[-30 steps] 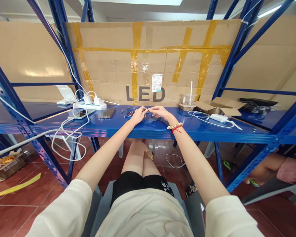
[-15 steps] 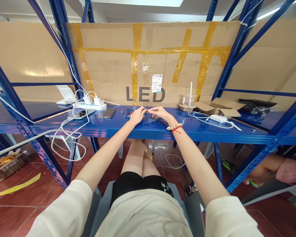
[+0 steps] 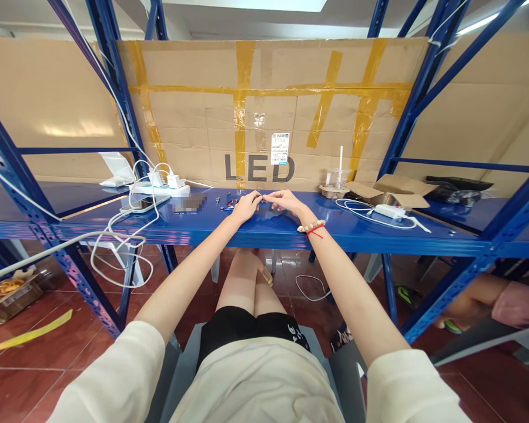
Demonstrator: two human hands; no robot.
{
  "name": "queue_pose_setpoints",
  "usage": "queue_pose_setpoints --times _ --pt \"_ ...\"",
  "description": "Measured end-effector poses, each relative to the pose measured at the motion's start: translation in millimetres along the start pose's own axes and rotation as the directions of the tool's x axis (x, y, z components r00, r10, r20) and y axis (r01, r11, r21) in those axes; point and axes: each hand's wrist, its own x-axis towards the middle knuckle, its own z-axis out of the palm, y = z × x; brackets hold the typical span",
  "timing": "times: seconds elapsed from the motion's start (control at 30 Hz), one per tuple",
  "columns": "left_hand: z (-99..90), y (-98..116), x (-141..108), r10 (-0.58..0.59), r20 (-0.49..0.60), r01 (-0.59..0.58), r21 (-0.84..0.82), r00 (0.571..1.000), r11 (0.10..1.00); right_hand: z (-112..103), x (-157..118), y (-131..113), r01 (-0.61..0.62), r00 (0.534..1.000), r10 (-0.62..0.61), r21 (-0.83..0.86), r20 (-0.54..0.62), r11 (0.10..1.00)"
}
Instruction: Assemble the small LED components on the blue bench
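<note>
Over the middle of the blue shelf table [image 3: 194,230], my left hand [image 3: 248,206] and my right hand [image 3: 284,201] meet at their fingertips. The fingers of both are bent and pinched around something too small to make out. A beaded bracelet with a red string circles my right wrist. Several small metal and coloured pieces [image 3: 230,204] lie on the table just left of my left hand.
At the left are a white power strip [image 3: 158,190], cables, a phone [image 3: 144,204] and a blurred flat item. To the right stand a plastic cup [image 3: 337,177], an open carton [image 3: 394,187] and a white adapter [image 3: 389,211]. Another person's legs show at far right.
Both hands stay in nearly the same place. The fingertips have shifted slightly, and the small dark thing between them shows less now.
</note>
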Motion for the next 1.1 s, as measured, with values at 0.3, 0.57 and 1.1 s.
queue_pose_setpoints --times 0.3,0.57,1.1 --pt "-0.7 2.3 -0.5 -0.023 0.002 0.022 0.038 1.000 0.999 -0.7 1.1 1.1 0.001 1.000 -0.001 -0.007 0.001 1.000" --pt "-0.9 2.6 -0.8 -0.023 -0.002 0.023 0.057 1.000 0.998 0.1 2.2 0.0 0.028 0.999 -0.028 0.011 -0.045 1.000" --pt "2.9 0.7 1.2 0.032 -0.017 -0.033 -0.053 0.999 0.998 2.3 -0.1 -5.0 0.042 0.987 -0.037 0.030 -0.156 0.999"
